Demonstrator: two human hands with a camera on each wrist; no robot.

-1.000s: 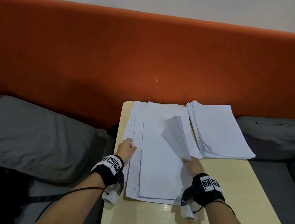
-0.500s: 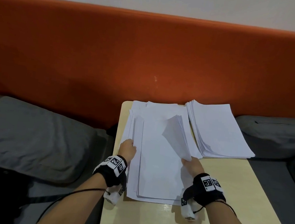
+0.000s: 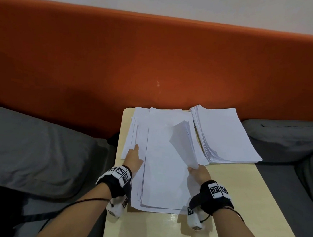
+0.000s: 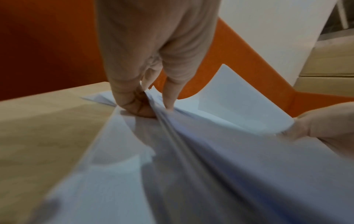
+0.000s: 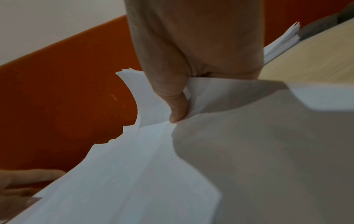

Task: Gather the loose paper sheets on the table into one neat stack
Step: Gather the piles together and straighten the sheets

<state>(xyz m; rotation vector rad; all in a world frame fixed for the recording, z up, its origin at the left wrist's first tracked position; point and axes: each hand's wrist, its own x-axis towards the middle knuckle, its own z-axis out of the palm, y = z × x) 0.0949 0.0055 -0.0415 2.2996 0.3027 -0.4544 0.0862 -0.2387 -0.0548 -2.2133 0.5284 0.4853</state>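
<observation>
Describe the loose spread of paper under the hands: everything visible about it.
The loose spread of paper is plain white sheets, overlapping and misaligned, lying flat on the pale wooden table left of a thicker stack. The right hand pinches a bundle of sheets at the right edge, curling it upward. The left hand holds the left edges.

Right hand (image 3: 198, 172): fingers hidden under the lifted paper sheets (image 3: 184, 143) in the head view. Left hand (image 4: 145, 72): curled fingertips tucked beneath the sheet edges, wrist cut off by the top edge. Near part of the loose pile (image 4: 172, 189) blurred in the left wrist view; sheet count cannot be told. Desk (image 3: 161, 232): near end cut off by the bottom edge. Neat stack (image 5: 283, 40) mostly hidden behind the right hand in the right wrist view.
</observation>
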